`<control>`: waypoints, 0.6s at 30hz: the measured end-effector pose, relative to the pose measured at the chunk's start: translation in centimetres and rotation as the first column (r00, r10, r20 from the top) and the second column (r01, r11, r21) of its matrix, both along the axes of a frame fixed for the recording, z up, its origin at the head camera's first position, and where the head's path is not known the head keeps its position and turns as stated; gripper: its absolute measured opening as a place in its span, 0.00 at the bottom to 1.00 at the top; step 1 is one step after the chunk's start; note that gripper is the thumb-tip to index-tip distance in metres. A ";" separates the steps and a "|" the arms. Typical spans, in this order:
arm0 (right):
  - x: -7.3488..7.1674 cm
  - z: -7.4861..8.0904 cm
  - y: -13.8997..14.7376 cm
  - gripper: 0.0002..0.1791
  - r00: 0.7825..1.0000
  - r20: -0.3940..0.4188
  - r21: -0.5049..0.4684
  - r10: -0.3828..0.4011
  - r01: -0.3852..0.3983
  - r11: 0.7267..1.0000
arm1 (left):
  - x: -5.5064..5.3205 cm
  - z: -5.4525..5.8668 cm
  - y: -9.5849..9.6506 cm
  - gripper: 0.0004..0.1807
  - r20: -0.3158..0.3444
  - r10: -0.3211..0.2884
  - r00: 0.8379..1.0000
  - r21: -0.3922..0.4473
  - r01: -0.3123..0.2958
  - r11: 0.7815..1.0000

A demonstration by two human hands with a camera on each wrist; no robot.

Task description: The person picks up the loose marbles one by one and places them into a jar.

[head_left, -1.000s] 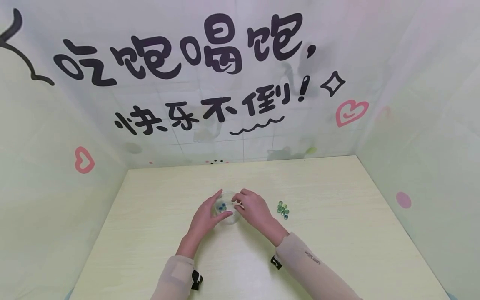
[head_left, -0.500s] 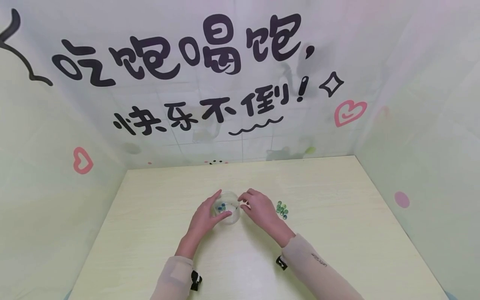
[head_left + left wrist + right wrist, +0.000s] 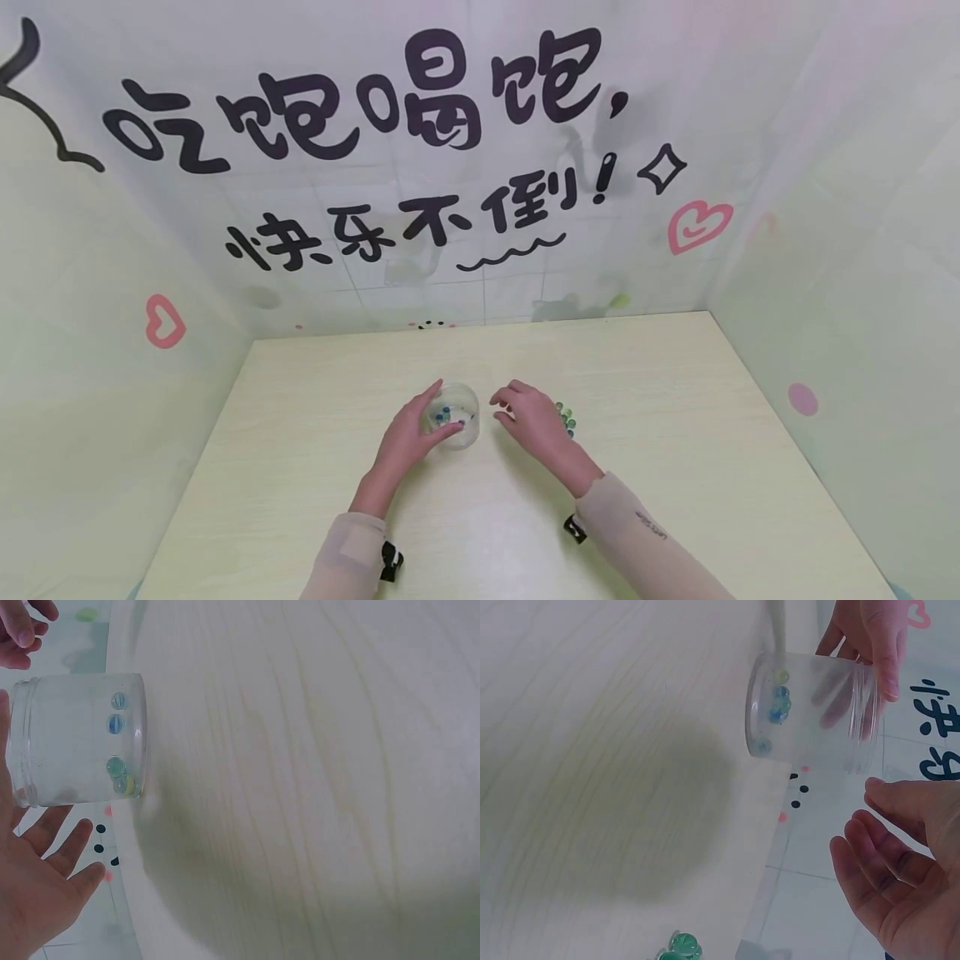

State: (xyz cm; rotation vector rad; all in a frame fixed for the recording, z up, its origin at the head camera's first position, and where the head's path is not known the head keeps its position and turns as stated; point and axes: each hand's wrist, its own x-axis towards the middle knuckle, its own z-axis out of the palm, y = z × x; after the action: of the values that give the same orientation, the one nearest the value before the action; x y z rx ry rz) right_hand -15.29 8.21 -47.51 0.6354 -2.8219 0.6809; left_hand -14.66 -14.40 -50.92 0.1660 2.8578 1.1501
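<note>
A clear plastic jar stands upright on the table with several glass marbles on its bottom, blue, teal and yellowish. My left hand holds it near the rim, thumb on the near side and fingers round the far side. To the right of the jar and apart from it, my right hand hovers with loosely bent fingers and nothing between them. Beyond that hand lies a small cluster of green and blue marbles, partly hidden by it. The right wrist view catches some green marbles at its lower edge.
The pale wood-grain table meets a printed back curtain with black writing. Light curtains close off both sides. A black clip hangs at the left sleeve, another black clip at the right one.
My right hand has drawn back from the jar's mouth to the right, toward the loose marbles. A dark marble has appeared at the jar's right side. The left hand stays on the jar.
</note>
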 end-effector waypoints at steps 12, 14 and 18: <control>0.2 -0.4 0.9 0.08 1.000 -0.009 -0.005 -0.009 0.009 1.000 | 0.0 -0.1 0.0 0.47 0.007 0.003 1.000 0.002 -0.003 1.000; 0.2 -0.4 1.1 0.08 1.000 -0.016 -0.002 -0.010 0.010 1.000 | 0.0 -0.1 0.0 0.47 0.008 0.002 1.000 0.003 -0.002 1.000; 0.3 -0.5 1.5 0.08 1.000 -0.014 -0.001 -0.022 0.022 1.000 | 0.0 -0.2 -0.1 0.47 0.006 0.000 1.000 0.005 0.000 1.000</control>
State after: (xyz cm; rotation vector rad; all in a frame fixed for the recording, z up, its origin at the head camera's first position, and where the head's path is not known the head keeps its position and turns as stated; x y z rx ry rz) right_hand -14.97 9.67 -48.05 0.6054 -2.8107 0.6714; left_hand -14.69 -14.47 -51.13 0.1625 2.8498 1.1556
